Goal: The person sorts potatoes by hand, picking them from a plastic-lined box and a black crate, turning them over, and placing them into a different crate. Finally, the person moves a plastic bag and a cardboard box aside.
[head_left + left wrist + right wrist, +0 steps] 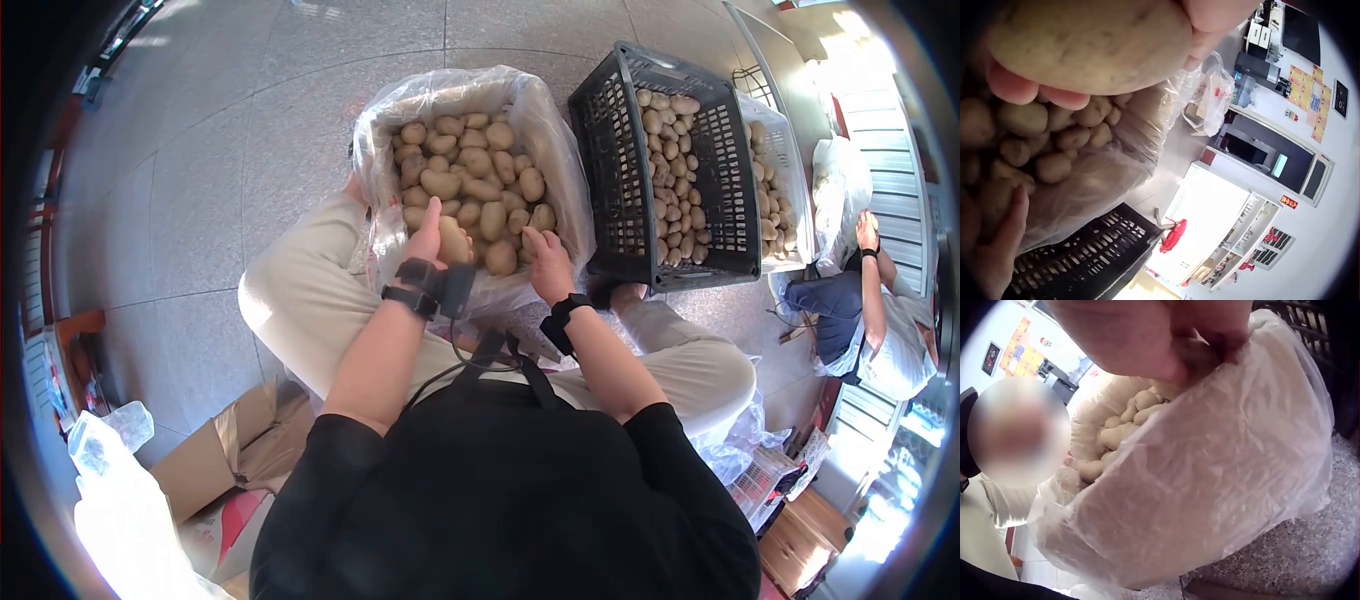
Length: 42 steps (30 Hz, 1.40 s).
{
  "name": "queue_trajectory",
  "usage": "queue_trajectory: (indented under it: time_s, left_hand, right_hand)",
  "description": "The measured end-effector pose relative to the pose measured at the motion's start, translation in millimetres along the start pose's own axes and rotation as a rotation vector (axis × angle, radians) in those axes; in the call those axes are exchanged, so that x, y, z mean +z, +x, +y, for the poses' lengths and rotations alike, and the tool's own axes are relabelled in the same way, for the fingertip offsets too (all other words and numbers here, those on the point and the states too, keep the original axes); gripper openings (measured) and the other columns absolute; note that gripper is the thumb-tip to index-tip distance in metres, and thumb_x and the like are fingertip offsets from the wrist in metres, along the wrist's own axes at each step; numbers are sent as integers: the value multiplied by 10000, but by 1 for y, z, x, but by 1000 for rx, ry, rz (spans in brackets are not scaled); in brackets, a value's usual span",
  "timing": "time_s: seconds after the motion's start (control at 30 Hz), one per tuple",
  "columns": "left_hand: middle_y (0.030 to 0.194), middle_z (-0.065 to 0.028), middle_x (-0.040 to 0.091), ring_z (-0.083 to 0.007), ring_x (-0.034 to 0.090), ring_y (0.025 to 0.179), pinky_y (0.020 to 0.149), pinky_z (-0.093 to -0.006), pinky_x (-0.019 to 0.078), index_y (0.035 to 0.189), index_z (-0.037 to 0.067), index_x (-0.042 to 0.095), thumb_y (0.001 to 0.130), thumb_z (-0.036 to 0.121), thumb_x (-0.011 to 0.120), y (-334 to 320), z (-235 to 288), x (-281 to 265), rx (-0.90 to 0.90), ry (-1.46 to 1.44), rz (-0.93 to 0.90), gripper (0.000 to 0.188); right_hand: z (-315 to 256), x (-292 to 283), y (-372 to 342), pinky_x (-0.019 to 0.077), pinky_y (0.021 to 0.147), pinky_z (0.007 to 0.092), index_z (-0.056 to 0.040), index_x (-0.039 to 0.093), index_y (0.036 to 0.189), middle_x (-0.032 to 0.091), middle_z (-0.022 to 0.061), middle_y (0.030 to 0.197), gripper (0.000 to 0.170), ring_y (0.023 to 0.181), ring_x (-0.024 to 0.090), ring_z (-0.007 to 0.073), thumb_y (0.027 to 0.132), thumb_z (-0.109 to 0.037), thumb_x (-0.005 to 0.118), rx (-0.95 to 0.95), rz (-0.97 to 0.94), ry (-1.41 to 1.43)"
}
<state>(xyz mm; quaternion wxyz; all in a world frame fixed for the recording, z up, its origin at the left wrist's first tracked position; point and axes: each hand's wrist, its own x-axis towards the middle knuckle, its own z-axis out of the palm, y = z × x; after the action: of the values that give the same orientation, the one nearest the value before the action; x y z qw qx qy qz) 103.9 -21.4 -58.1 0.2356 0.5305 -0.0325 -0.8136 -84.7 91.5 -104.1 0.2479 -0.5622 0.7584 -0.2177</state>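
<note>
My left hand (427, 240) holds a large, pale potato (453, 240) over the near part of a plastic-lined container (560, 150) full of potatoes. In the left wrist view this potato (1091, 50) fills the top, with fingertips showing under its lower edge and a thumb at its right end. My right hand (552, 270) reaches over the container's near right side, its fingers curled at a potato (997, 200) in the pile. In the right wrist view the right hand (1141, 337) covers most of that potato (1197, 359), close over the plastic liner (1210, 456).
A black slatted crate (610, 170) of smaller potatoes stands right of the container, with a white bin (795, 190) of potatoes beyond it. Another person (870, 310) sits at far right. Cardboard boxes (215, 450) lie at lower left. My legs (300, 280) flank the container.
</note>
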Motion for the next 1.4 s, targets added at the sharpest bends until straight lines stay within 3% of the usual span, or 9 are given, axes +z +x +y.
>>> queue_trajectory:
  time_s: [0.07,0.27,0.37,0.47,0.77,1.0,1.17,1.27,1.4]
  left_hand:
    - [752,-74,558,-203,555,617,504,-346,468,838,54,522,776,573,514,2,-3,0,-16,106,19,522]
    - [975,-58,566,-166,566,747,524,-286,452,1121,51,505,745,556,574,83,-19,-61,125,583,65,633]
    - [985,-61,562,-166,568,777,541,-281,456,1192,41,450,746,503,600,96,-28,-70,183,529,-95,659]
    - [1006,-58,553,-162,562,791,590,-295,467,1231,60,422,746,445,618,83,-34,-63,260,579,-44,650]
    - [1012,-78,534,-201,538,863,650,-364,483,1245,82,426,794,203,513,71,-33,-53,39,786,39,475]
    - [938,-62,533,-176,507,898,668,-351,471,1111,73,499,806,193,535,40,-33,-16,172,561,105,329]
    - [917,-51,558,-179,559,816,657,-327,462,1008,64,497,862,151,503,12,-32,25,140,323,-147,170]
    - [939,-64,562,-181,564,856,664,-310,467,1018,57,489,868,139,494,14,-35,37,108,349,-173,171]
    - [777,-49,587,-139,584,698,566,-283,478,961,74,516,862,152,512,19,-43,43,118,301,-287,126]
  right_hand:
    - [13,9,-1,421,836,382,-81,543,1060,502,154,1104,389,992,498,345,698,52,495,-60,80,-4]
    - [31,4,-14,440,816,377,-22,625,833,574,150,1012,206,914,551,339,719,36,463,-142,-34,2]
    - [33,7,-15,444,802,377,-31,625,816,593,143,948,183,890,556,339,723,18,475,-157,-31,30]
    - [33,10,-17,444,775,392,-42,624,805,595,134,928,154,857,560,340,729,-10,493,-131,-37,-26]
    - [31,7,-21,411,749,412,-95,631,811,596,111,904,170,839,545,324,734,-66,482,-131,-73,-66]
    - [34,8,-18,438,729,412,-51,620,832,604,146,846,149,810,558,355,745,-88,506,-67,-28,94]
    - [3,-56,-4,480,647,314,-37,622,878,625,143,775,152,707,615,274,773,-84,524,28,135,400]
    - [-5,-123,11,470,590,233,8,615,874,616,46,733,133,625,581,105,784,-57,541,218,199,758]
    - [22,-210,34,470,603,227,10,601,930,613,59,775,190,684,591,117,795,-118,561,378,366,793]
